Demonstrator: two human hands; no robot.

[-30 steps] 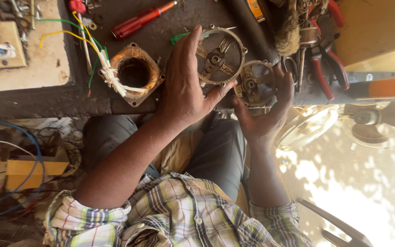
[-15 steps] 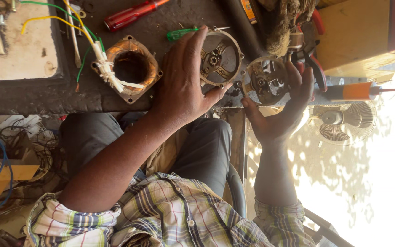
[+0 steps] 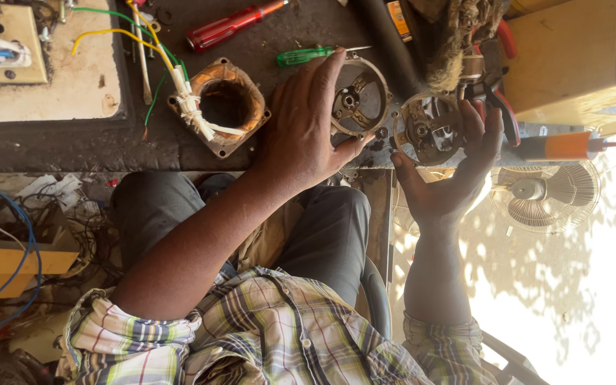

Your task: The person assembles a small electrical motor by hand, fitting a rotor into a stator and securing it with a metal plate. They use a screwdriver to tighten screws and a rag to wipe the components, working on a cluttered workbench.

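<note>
Now | left hand (image 3: 301, 132) grips round cover (image 3: 359, 98) | right hand (image 3: 450, 178) grips motor housing (image 3: 430, 128) | stator (image 3: 221, 107) beside

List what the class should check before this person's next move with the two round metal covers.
1. Right hand has a firm grip on the held cover: ok, thumb and fingers wrap its rim.
2. Left hand steadies the bench cover: ok, index finger and thumb span it.
3. Green screwdriver within reach: ok, it lies beside the left fingertips.
4. Wound stator clear of both hands: ok, it sits apart on the bench.
5. All cover screws present: cannot tell.
</note>
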